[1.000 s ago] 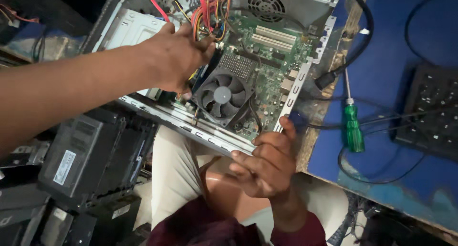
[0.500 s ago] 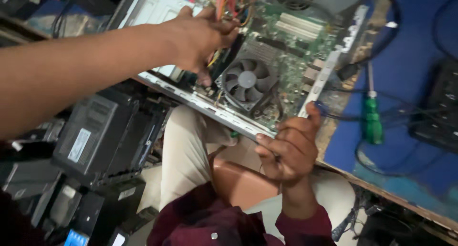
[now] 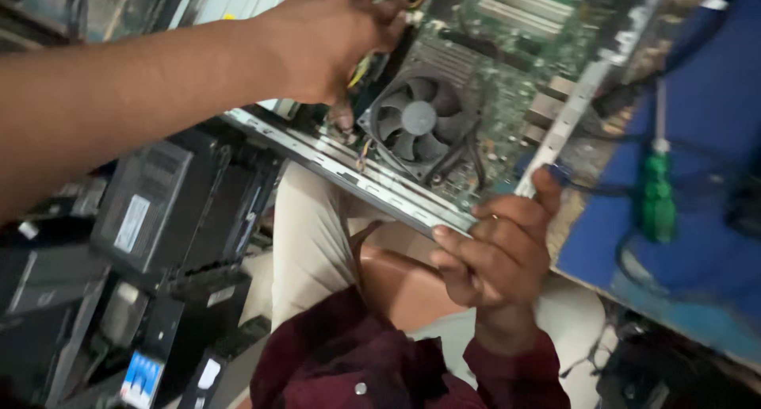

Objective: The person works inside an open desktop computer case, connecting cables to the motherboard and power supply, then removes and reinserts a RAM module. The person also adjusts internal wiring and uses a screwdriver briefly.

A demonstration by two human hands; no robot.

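An open computer case (image 3: 357, 171) lies on its side, its green motherboard (image 3: 515, 52) and black cooling fan (image 3: 418, 120) facing up. My left hand (image 3: 329, 40) reaches inside, just left of the fan. Its fingers curl among coloured wires at the top edge and its thumb touches the case's metal rim. Whether it grips the wires is hidden. My right hand (image 3: 495, 254) clasps the near corner of the case rim, fingers wrapped over the metal edge.
A green-handled screwdriver (image 3: 656, 203) and black cables lie on the blue table (image 3: 705, 100) to the right. Several black computer units (image 3: 151, 211) are stacked on the left. My lap, in beige trousers (image 3: 309, 242), is below the case.
The view has drawn closer and the case fills more of it. My left hand stays among the wires and my right hand keeps its hold on the case corner.
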